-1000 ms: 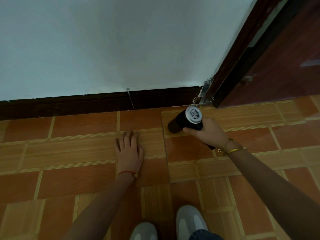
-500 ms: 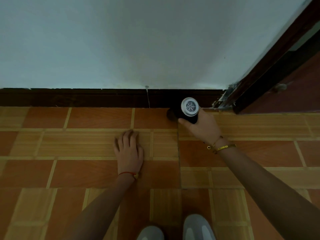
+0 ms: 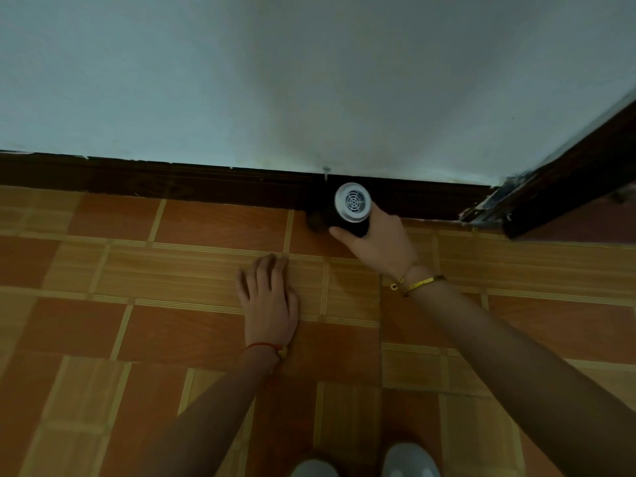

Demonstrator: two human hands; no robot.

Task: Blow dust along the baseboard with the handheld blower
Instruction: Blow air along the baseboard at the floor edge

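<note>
— What moved since a moment ago?

— Now the right hand [image 3: 382,241] has carried the blower [image 3: 347,210] up to the baseboard [image 3: 206,185]. Before, the blower was out over the floor tiles, near the door frame. The view has turned too, so the baseboard runs almost flat across.

— Where is the blower?

— It sits at about 12 o'clock from the shoes [image 3: 409,461], right against the dark baseboard. Its round white grille faces up at us. Its black nose points toward 9 o'clock, low by the floor [image 3: 103,321].

— What is the right hand doing?

— It is wrapped around the black body of the blower. The thumb lies along the near side. The other fingers are hidden behind it. A yellow bracelet [image 3: 418,283] is on that wrist.

— And the left hand [image 3: 270,299]?

— It lies flat on the tiles, palm down, fingers close together and pointing to 12 o'clock. It holds nothing. It is at about 7 o'clock from the blower, a bit apart. A red string [image 3: 265,346] is around that wrist.

— What else is there?

— A pale wall [image 3: 275,80] is above the baseboard. The dark door frame [image 3: 568,187] is at 3 o'clock from the blower.
</note>
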